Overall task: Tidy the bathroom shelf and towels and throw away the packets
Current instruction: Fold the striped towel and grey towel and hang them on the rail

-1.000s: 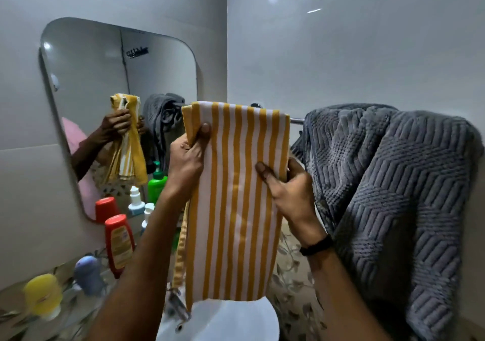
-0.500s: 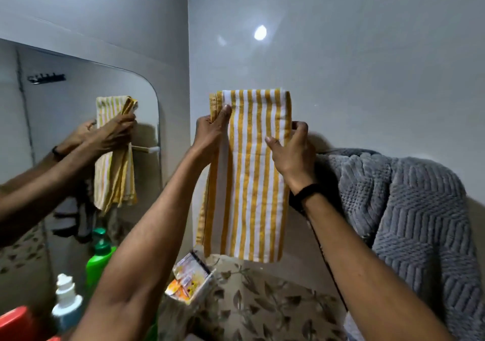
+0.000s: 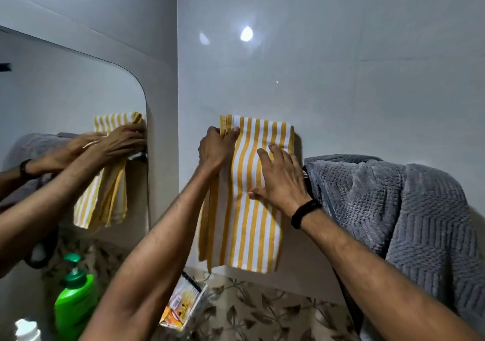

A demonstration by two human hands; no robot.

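Note:
A folded yellow-and-white striped towel (image 3: 252, 225) hangs flat against the grey wall, left of a crumpled grey towel (image 3: 388, 209) draped over the rail. My left hand (image 3: 216, 149) pinches the striped towel's top left corner between thumb and fingers. My right hand (image 3: 282, 180) lies flat on the towel's front with fingers spread, a black band on the wrist. An orange and white packet (image 3: 183, 306) stands below the towel, under my left forearm. The rail itself is hidden behind the towels.
A mirror (image 3: 65, 104) on the left wall reflects my hands and the towel. A green pump bottle (image 3: 74, 298) and a white bottle cap (image 3: 27, 329) stand at the bottom left. Leaf-patterned tiles (image 3: 262, 311) run along the bottom.
The towel has come down flat against the wall beside the grey towel. My right hand has let go of its edge and now lies flat on its front.

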